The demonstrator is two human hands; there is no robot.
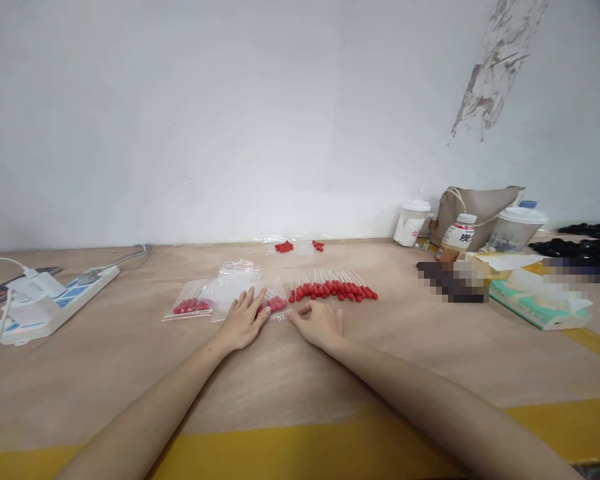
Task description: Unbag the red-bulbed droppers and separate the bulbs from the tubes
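Note:
My left hand (245, 320) lies flat with its fingers apart on a clear plastic zip bag (281, 315), which holds several red-tipped sticks (276, 303). At the bag's right edge my right hand (320, 323) is closed in a pinch, thumb and forefinger on the plastic. Just beyond my right hand a row of loose pale sticks with red bulb-like ends (335, 289) lies with the red ends towards me. Another clear bag (180, 310) with red-ended sticks rests to the left, partly under other empty-looking bags (230, 283).
Near the wall lie more bagged red-ended sticks (284, 247). A power strip (75, 300) with chargers and cables is at the left. On the right stand a paper cup (411, 223), a drink bottle (457, 240), a grey bag (485, 207), a lidded plastic cup (515, 230) and a tissue pack (535, 303).

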